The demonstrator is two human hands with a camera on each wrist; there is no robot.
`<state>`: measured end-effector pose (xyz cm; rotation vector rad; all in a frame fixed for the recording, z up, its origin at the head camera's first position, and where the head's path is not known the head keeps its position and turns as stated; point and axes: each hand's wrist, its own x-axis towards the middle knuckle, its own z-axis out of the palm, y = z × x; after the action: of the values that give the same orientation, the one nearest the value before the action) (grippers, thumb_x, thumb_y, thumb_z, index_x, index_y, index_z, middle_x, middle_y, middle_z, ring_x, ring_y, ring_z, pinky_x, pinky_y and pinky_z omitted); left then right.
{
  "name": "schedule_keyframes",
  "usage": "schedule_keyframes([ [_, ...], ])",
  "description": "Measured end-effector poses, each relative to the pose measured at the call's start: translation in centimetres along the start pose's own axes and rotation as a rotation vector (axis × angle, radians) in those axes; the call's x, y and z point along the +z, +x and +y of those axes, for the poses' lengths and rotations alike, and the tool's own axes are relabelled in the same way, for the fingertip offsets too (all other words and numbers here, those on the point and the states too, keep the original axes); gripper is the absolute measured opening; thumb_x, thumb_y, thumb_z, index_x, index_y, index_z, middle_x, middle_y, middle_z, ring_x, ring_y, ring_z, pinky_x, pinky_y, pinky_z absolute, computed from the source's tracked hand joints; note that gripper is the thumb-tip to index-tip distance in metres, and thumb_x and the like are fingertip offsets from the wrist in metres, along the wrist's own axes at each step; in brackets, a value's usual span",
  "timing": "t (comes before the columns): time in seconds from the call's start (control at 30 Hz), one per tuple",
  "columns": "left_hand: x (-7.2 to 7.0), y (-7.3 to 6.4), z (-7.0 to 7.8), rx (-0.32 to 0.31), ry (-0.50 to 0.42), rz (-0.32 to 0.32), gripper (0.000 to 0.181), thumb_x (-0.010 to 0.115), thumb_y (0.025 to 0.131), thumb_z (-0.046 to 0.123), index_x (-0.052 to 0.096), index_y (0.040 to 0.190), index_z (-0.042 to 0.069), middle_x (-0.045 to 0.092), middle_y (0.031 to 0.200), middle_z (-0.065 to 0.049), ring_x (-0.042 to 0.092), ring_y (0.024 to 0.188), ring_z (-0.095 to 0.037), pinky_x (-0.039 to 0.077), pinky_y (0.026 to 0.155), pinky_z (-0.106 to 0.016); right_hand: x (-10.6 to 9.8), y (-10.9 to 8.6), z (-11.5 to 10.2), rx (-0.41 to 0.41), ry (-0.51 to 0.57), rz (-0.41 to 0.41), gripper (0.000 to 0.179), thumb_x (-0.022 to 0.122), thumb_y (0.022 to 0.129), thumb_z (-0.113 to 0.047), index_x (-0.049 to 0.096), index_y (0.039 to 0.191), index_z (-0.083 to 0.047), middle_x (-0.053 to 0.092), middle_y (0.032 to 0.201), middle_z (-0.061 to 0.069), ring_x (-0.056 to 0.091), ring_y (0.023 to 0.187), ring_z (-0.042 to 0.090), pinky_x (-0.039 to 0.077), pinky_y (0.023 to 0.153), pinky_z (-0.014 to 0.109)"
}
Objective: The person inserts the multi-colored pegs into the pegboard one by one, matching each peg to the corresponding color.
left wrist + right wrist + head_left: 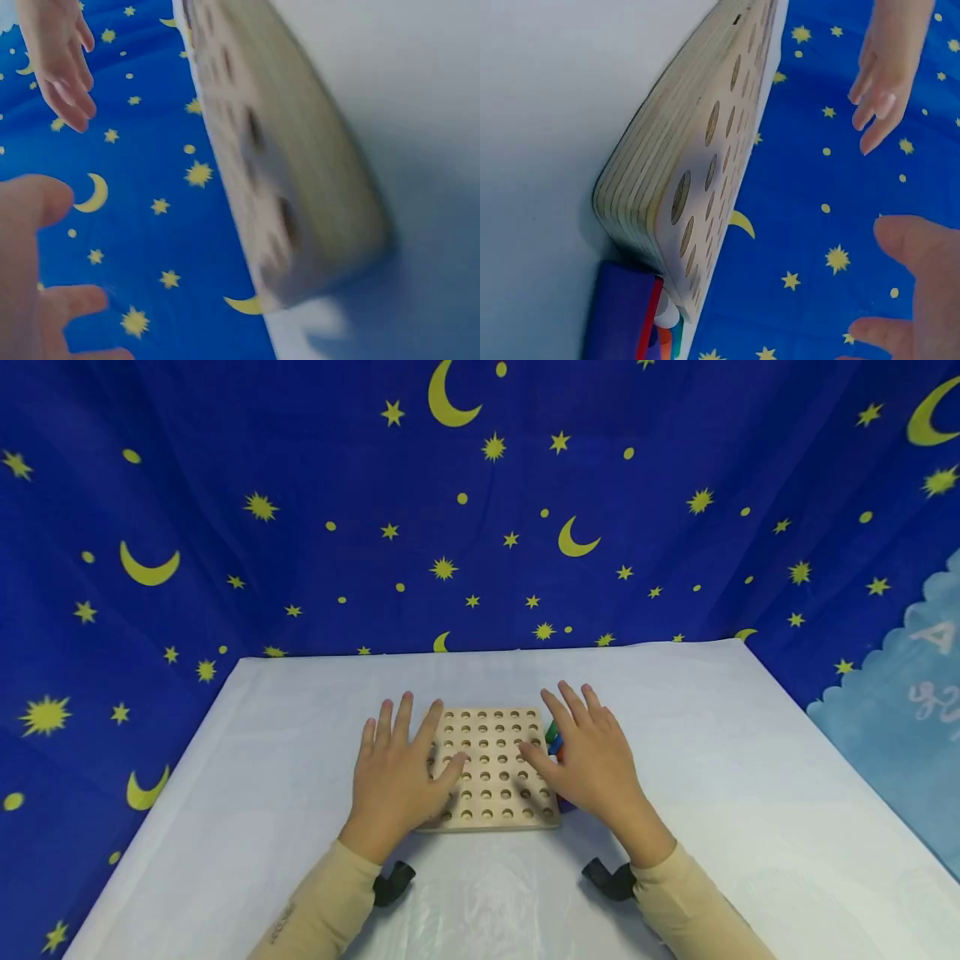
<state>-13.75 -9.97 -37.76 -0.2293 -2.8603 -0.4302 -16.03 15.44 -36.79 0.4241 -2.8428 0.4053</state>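
Observation:
A pale wooden board [495,760] with rows of round holes lies flat on the table. My left hand [397,768] is spread above its left side, fingers extended and thumb over the holes. Over the right edge hovers my right hand [592,756], also spread, holding nothing. In the right wrist view, the layered side of the board [652,165] shows, with a purple item with a red edge [622,311] close to its corner. White, orange and green pieces [666,311] sit beside that item. From above, the right hand hides most of these coloured things.
A white cloth [300,735] covers the table. Behind it hangs a blue curtain [337,485] with yellow moons and stars, and a light blue scalloped panel [900,718] stands at the right. Black wrist mounts [393,883] stick out from both sleeves.

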Motion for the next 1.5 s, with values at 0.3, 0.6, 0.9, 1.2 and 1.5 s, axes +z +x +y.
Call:
schedule_keyframes([
  [0.3, 2.3, -0.4, -3.0, -0.016, -0.17, -0.015, 0.093, 0.055, 0.09, 0.065, 0.02, 0.16, 0.013, 0.019, 0.165, -0.019, 0.015, 0.153, -0.042, 0.019, 0.123, -0.058, 0.8, 0.3, 2.1, 0.003, 0.206, -0.034, 0.08, 0.058, 0.093, -0.06, 0.033, 0.156, -0.018, 0.029, 0.164, 0.007, 0.019, 0.153, 0.036, 0.028, 0.117, 0.065],
  [0.6, 5.0, -1.8, -4.7, -0.028, -0.242, -0.182, 0.115, 0.063, 0.078, 0.076, 0.018, 0.159, 0.009, 0.022, 0.165, -0.014, 0.017, 0.153, -0.037, 0.012, 0.125, -0.057, 1.2, 0.3, 4.2, 0.057, 0.285, -0.054, 0.079, 0.057, 0.095, -0.056, 0.025, 0.159, -0.022, 0.021, 0.167, 0.003, 0.013, 0.155, 0.034, 0.023, 0.118, 0.066],
  [0.9, 6.2, -2.9, -4.5, -0.001, -0.229, -0.24, 0.146, 0.065, 0.055, 0.092, 0.014, 0.159, 0.004, 0.017, 0.166, -0.014, 0.011, 0.155, -0.033, 0.004, 0.126, -0.055, 1.7, 1.2, 7.0, 0.131, 0.353, -0.06, 0.06, 0.047, 0.104, -0.04, 0.03, 0.156, -0.018, 0.027, 0.164, 0.011, 0.02, 0.152, 0.037, 0.023, 0.119, 0.065],
  [1.2, 6.6, -3.1, -3.5, -0.011, -0.248, -0.235, 0.146, 0.067, 0.058, 0.089, 0.009, 0.158, 0.0, 0.016, 0.165, -0.019, 0.012, 0.155, -0.033, 0.004, 0.126, -0.056, 3.0, 3.0, 9.1, 0.268, 0.259, -0.192, 0.048, 0.052, 0.102, -0.033, 0.051, 0.144, -0.008, 0.056, 0.132, 0.017, 0.045, 0.125, 0.039, 0.042, 0.106, 0.058],
  [1.5, 6.2, -2.8, -3.6, -0.013, -0.217, -0.23, 0.144, 0.066, 0.061, 0.088, 0.009, 0.158, -0.001, 0.016, 0.166, -0.019, 0.014, 0.154, -0.034, 0.007, 0.126, -0.054, 2.9, 3.7, 9.0, 0.298, 0.163, -0.322, 0.046, 0.066, 0.094, -0.035, 0.063, 0.132, -0.009, 0.065, 0.107, 0.012, 0.05, 0.1, 0.031, 0.047, 0.083, 0.042],
])
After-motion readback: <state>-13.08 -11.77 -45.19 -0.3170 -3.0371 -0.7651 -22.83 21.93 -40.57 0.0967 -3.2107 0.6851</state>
